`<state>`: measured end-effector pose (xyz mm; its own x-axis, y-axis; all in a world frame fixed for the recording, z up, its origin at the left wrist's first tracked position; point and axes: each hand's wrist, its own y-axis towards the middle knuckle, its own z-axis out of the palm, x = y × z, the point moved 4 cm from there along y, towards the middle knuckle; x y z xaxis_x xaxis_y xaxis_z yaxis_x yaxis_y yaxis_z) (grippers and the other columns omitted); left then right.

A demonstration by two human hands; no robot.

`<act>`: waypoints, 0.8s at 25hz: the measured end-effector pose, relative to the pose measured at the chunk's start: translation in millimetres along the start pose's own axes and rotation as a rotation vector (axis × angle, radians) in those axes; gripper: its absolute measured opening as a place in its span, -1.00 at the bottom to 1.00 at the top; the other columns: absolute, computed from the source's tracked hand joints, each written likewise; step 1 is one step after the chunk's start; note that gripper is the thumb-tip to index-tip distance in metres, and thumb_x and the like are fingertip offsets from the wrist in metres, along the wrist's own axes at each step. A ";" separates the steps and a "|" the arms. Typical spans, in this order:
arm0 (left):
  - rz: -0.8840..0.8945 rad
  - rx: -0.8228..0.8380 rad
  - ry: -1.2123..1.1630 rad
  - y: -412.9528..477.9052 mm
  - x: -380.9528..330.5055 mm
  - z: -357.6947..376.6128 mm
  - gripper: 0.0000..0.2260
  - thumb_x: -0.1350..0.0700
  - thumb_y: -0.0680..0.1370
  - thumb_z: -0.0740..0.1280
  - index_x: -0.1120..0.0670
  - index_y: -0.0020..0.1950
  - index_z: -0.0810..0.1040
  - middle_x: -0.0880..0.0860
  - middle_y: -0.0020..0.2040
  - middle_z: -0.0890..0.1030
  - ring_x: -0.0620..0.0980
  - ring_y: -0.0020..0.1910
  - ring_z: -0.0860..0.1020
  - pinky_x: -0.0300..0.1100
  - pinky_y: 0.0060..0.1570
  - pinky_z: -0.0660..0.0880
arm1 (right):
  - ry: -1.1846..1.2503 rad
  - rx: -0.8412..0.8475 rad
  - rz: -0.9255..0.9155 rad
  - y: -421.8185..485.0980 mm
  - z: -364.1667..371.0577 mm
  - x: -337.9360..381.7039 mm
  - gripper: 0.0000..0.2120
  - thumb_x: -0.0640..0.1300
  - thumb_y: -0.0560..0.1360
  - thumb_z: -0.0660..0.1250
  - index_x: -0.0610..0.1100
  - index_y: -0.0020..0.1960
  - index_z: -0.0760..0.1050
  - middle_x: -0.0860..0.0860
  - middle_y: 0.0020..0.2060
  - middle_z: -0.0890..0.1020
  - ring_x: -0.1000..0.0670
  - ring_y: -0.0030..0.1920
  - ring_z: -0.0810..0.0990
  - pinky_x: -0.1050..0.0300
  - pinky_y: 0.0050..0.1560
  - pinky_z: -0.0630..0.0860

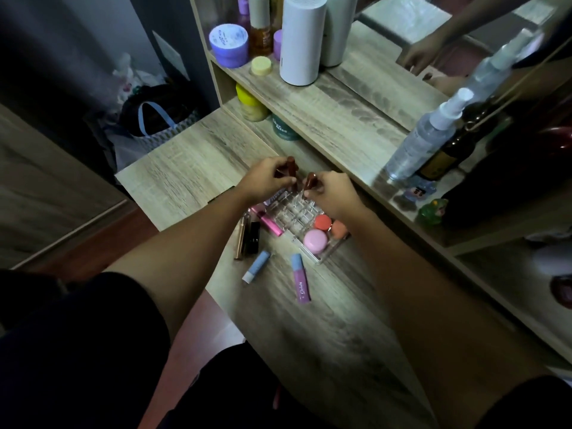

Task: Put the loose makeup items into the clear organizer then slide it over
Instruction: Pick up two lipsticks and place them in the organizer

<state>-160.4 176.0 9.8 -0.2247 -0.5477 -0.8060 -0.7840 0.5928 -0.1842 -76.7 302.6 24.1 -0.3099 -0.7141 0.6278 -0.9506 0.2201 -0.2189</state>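
Observation:
A clear organizer (297,216) with small square slots sits on the wooden desk (192,168). Its near end holds a pink round pot (315,240), a red-orange pot (322,222) and an orange sponge (339,228). My left hand (266,179) grips a brown lipstick tube (291,164) above the organizer's far end. My right hand (332,193) pinches a second brown tube (310,181) over the slots. Loose on the desk lie a pink tube (270,226), a black tube (253,238), a gold stick (240,241), a blue-white stick (256,267) and a purple gloss (301,278).
A raised shelf (309,97) behind the organizer carries a tall white cylinder (301,38), purple jar (229,44), yellow lid (261,65) and bottles. A spray bottle (427,137) and dark bottle (445,156) stand right, before a mirror. A bag (154,119) lies beyond the desk's left edge.

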 end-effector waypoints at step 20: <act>0.058 0.084 0.263 -0.2 -0.7 1.0 -0.64 0.25 0.41 0.43 0.19 0.20 0.52 0.20 0.08 0.65 0.08 0.05 0.61 -0.17 0.13 0.51 | -0.089 -0.068 0.088 -9.9 3.6 -0.8 -0.78 -0.20 0.46 0.40 -0.26 0.08 0.56 -0.19 -0.06 0.69 -0.15 -0.03 0.65 -0.05 0.08 0.60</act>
<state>-159.5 176.9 9.9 -0.4186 -0.6397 -0.6446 -0.7173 0.6682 -0.1973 -67.0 298.6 23.2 -0.3917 -0.7458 0.5388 -0.9200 0.3266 -0.2167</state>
